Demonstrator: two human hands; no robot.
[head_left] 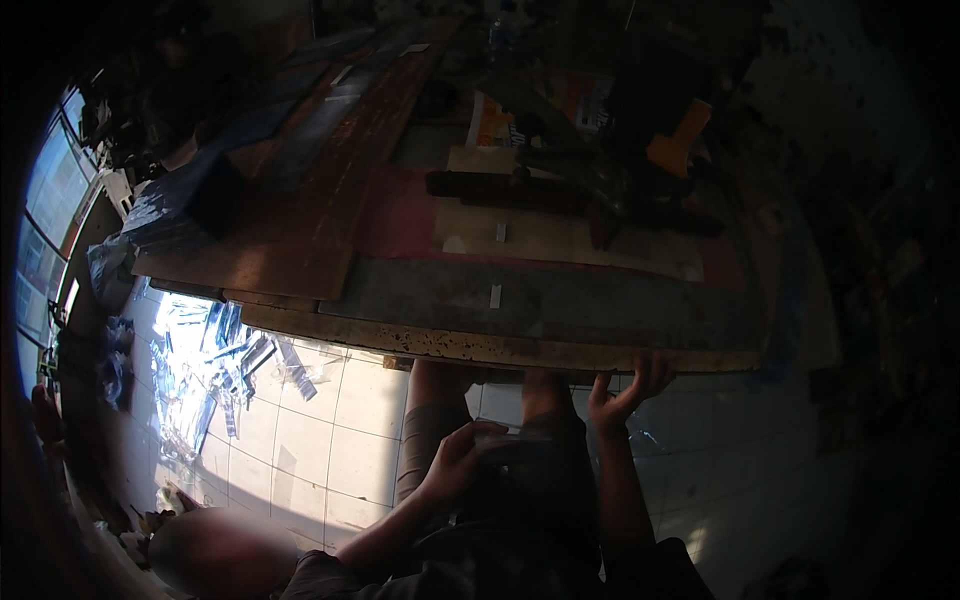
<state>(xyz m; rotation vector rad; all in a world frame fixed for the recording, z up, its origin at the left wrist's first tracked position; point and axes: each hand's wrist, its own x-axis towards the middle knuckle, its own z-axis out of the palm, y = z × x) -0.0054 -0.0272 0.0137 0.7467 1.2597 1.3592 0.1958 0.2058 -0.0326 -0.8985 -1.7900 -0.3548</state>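
Pinching one dark flat piece (518, 449) by its left end, my left hand (460, 456) hung above my lap; my right hand (625, 398), fingers parted, was at the table edge (500, 350), two pale strips (495, 296) beyond.

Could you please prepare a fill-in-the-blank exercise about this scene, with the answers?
1. The hand nearer the table edge is the person's ____ one.
2. Shiny strips lie scattered on the tiled ____.
3. In the picture, these strips are to the ____ of the other hand.

Missing words: right; floor; left.
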